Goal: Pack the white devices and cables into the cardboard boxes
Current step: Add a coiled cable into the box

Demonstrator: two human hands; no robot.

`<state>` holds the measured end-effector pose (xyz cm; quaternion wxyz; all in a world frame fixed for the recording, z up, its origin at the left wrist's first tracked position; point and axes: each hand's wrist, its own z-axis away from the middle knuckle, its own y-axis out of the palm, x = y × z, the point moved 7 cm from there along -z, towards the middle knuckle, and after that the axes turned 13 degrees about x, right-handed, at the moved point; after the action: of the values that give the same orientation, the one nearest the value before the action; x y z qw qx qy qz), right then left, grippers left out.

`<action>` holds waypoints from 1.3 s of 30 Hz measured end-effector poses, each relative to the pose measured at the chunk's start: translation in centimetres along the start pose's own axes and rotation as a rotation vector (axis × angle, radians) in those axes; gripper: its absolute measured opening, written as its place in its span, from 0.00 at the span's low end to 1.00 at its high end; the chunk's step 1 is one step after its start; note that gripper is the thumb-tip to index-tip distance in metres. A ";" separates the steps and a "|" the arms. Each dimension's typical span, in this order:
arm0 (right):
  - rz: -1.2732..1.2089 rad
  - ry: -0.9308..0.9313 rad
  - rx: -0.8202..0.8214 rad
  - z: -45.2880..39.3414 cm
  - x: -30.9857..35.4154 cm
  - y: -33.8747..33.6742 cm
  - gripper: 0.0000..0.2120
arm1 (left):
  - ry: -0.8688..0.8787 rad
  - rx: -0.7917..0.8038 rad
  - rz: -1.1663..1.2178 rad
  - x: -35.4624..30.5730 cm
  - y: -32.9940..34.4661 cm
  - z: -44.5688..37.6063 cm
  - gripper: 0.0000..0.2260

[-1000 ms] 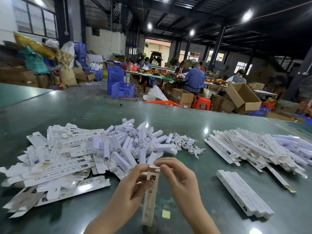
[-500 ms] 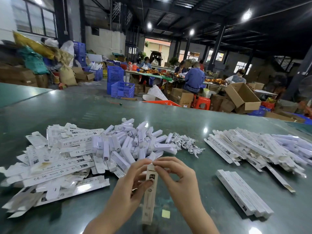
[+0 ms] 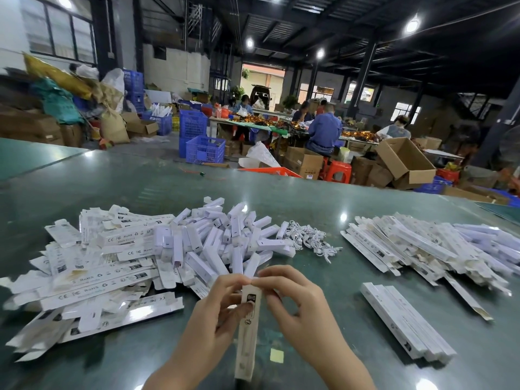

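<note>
In the head view both hands, left and right, pinch the top flap of one box at near centre, while many devices, cables and flat boxes lie unpacked to the left, filled boxes to the right.

The table has a smooth, glossy dark green top that mirrors the ceiling lamps as bright spots. The slim box held upright is matt cardboard, pale with dark print. The flat box sleeves at the left are thin printed card, some faces with a slight sheen. The white devices look like smooth plastic. The cables are white and rubbery-looking. The finished boxes are matt white card.
</note>
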<state>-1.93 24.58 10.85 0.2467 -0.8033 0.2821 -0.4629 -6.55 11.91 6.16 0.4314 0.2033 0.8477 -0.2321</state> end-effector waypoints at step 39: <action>0.042 0.272 0.015 0.2 -6.4 3.6 0.10 | -0.116 0.059 0.004 5.3 1.5 -1.2 0.34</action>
<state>-5.17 26.34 4.53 0.2218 -0.7253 0.3261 -0.5643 -9.38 14.58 2.02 0.4744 0.2038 0.8136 -0.2673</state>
